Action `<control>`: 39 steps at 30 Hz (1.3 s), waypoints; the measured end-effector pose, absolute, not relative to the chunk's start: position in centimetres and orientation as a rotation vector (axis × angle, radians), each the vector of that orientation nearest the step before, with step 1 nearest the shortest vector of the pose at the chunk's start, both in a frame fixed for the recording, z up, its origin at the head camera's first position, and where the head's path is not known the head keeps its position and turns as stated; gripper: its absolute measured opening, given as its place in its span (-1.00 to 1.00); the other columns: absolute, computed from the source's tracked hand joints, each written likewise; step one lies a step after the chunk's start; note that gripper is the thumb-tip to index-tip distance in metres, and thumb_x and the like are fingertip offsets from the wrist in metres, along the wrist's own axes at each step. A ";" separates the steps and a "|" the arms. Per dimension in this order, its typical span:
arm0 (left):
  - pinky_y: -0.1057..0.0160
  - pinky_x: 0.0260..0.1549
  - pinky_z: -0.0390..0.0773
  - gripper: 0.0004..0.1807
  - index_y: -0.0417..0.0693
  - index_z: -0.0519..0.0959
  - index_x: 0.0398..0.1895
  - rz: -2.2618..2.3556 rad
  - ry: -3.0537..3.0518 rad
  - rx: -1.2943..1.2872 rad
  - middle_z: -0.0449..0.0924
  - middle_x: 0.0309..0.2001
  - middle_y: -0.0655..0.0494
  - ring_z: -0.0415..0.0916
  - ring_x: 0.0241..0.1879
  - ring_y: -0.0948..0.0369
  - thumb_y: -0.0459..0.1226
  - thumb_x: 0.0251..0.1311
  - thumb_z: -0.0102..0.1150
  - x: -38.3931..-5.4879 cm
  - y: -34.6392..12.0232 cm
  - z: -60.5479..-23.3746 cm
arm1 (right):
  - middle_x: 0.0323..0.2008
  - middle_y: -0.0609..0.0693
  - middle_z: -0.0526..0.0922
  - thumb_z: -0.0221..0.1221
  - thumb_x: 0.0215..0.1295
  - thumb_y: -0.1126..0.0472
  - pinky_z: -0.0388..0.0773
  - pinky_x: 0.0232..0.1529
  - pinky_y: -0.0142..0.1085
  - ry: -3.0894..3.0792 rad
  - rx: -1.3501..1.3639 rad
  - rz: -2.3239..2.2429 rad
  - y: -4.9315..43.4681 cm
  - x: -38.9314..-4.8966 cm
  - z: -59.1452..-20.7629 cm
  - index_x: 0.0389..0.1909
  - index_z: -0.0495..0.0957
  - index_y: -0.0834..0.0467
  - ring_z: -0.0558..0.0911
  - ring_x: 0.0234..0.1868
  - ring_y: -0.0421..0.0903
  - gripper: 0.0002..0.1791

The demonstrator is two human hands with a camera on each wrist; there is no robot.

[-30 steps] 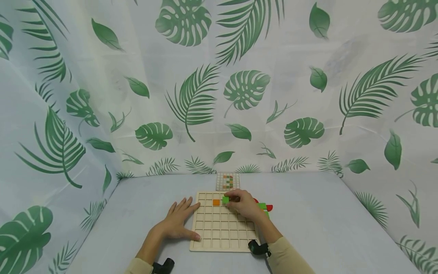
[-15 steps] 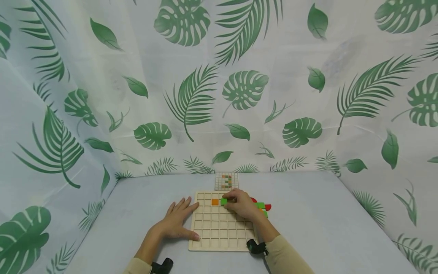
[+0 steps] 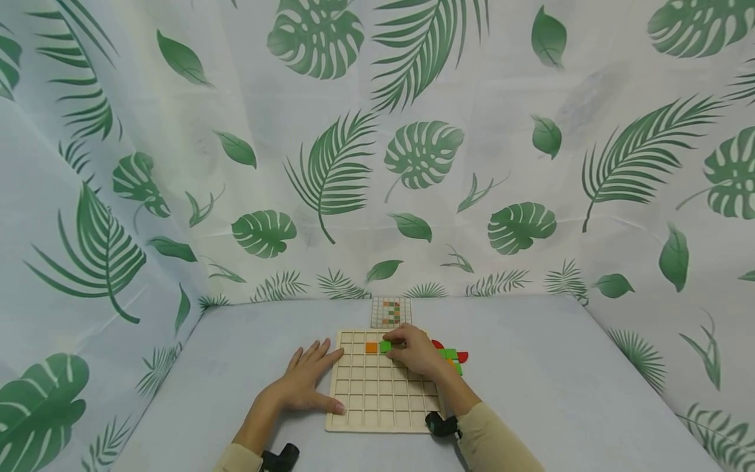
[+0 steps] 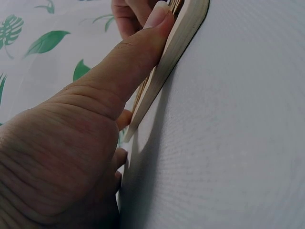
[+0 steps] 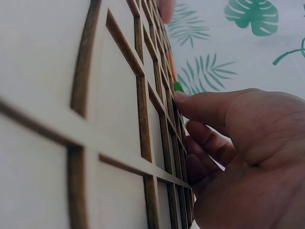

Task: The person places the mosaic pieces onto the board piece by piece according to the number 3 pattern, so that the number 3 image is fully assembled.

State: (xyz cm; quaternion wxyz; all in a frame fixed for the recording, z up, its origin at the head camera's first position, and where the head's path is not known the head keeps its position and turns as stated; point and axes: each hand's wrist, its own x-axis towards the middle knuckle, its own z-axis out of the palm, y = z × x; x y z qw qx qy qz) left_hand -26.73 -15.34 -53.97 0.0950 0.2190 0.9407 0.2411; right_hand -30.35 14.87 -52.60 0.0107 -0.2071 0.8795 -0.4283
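The green square tile (image 3: 385, 347) lies between the thumb and fingertips of the right hand (image 3: 417, 353), which pinch it over the second row from the far edge of the wooden grid board (image 3: 386, 401). Whether it sits fully down in its cell I cannot tell. The right wrist view shows the thumb tip right at the tile's edge. Just left of it, in the neighbouring cell, is the orange square tile (image 3: 371, 347). The left hand (image 3: 303, 380) is spread and grasps nothing, its thumb resting on the board's left rim. Beyond the board lies a pattern card (image 3: 391, 312), printed with a grid and orange and green cells. Partly behind the right hand, loose red, green and orange pieces (image 3: 450, 353) lie by the board's right side.
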 end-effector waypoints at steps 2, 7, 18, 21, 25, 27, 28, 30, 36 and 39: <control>-0.34 0.60 -0.34 0.34 0.22 0.19 0.65 0.711 2.793 0.648 -0.11 0.70 -0.11 -0.26 0.69 -0.15 0.49 -0.26 0.47 -26.8 -15.3 -54.0 | -0.03 0.07 0.67 0.36 0.32 0.35 0.65 0.12 0.00 2.751 -0.655 -1.333 14.8 -30.4 -52.6 0.12 0.69 0.27 0.66 0.08 0.08 -0.65; -0.34 0.60 -0.34 0.34 0.22 0.20 0.64 0.720 2.789 0.642 -0.11 0.70 -0.11 -0.26 0.69 -0.15 0.49 -0.27 0.47 -26.8 -15.3 -53.9 | -0.05 0.07 0.67 0.37 0.30 0.35 0.64 0.12 0.02 2.751 -0.649 -1.337 14.8 -30.4 -52.6 0.11 0.70 0.27 0.65 0.07 0.08 -0.65; -0.33 0.61 -0.34 0.33 0.22 0.21 0.64 0.724 2.787 0.630 -0.10 0.70 -0.12 -0.26 0.69 -0.15 0.47 -0.27 0.49 -26.7 -15.5 -53.6 | -0.08 0.04 0.67 0.40 0.28 0.32 0.63 0.05 -0.08 2.762 -0.653 -1.313 14.4 -30.8 -52.7 0.08 0.72 0.26 0.62 0.00 -0.01 -0.66; -0.35 0.60 -0.33 0.32 0.21 0.21 0.64 0.722 2.785 0.638 -0.09 0.69 -0.14 -0.25 0.69 -0.17 0.46 -0.25 0.49 -26.6 -15.5 -53.4 | -0.08 0.07 0.68 0.40 0.27 0.32 0.59 -0.02 -0.17 2.786 -0.705 -1.290 14.2 -31.0 -52.9 0.05 0.73 0.27 0.59 -0.06 -0.04 -0.67; -0.36 0.60 -0.32 0.31 0.19 0.21 0.64 0.723 2.778 0.663 -0.09 0.69 -0.15 -0.24 0.69 -0.18 0.46 -0.22 0.48 -26.5 -15.3 -53.3 | -0.08 0.09 0.72 0.42 0.24 0.31 0.56 -0.10 -0.25 2.844 -0.727 -1.255 13.8 -31.1 -53.1 0.03 0.75 0.25 0.58 -0.12 -0.07 -0.68; -0.36 0.60 -0.32 0.31 0.20 0.21 0.64 0.719 2.778 0.665 -0.08 0.69 -0.15 -0.23 0.69 -0.18 0.47 -0.22 0.47 -26.5 -15.3 -53.4 | -0.11 0.06 0.72 0.43 0.23 0.30 0.54 -0.13 -0.27 2.862 -0.701 -1.240 13.7 -31.1 -53.1 0.03 0.76 0.23 0.57 -0.15 -0.10 -0.67; -0.35 0.60 -0.32 0.31 0.21 0.21 0.64 0.715 2.780 0.662 -0.08 0.69 -0.14 -0.24 0.69 -0.17 0.47 -0.22 0.47 -26.5 -15.3 -53.4 | -0.12 0.05 0.71 0.43 0.23 0.30 0.54 -0.14 -0.28 2.858 -0.690 -1.243 13.6 -31.1 -53.1 0.03 0.76 0.22 0.56 -0.16 -0.11 -0.67; -0.34 0.61 -0.33 0.31 0.21 0.20 0.64 0.710 2.781 0.656 -0.09 0.69 -0.13 -0.24 0.69 -0.17 0.48 -0.23 0.46 -26.5 -15.3 -53.4 | -0.16 0.03 0.68 0.44 0.22 0.30 0.52 -0.17 -0.31 2.857 -0.685 -1.239 13.6 -31.1 -53.1 0.03 0.76 0.22 0.52 -0.19 -0.13 -0.66; -0.33 0.61 -0.33 0.32 0.21 0.22 0.64 0.732 2.775 0.655 -0.08 0.69 -0.12 -0.23 0.69 -0.16 0.48 -0.25 0.48 -26.5 -15.4 -53.4 | -0.17 0.02 0.67 0.45 0.21 0.28 0.50 -0.17 -0.30 2.834 -0.675 -1.254 13.6 -31.1 -53.3 0.03 0.75 0.22 0.50 -0.19 -0.13 -0.65; -0.34 0.61 -0.32 0.32 0.20 0.23 0.63 0.733 2.775 0.659 -0.07 0.69 -0.13 -0.23 0.69 -0.17 0.48 -0.25 0.47 -26.5 -15.4 -53.5 | -0.14 0.02 0.67 0.45 0.22 0.27 0.55 -0.12 -0.27 2.839 -0.664 -1.264 13.6 -31.0 -53.5 0.02 0.75 0.22 0.54 -0.16 -0.12 -0.67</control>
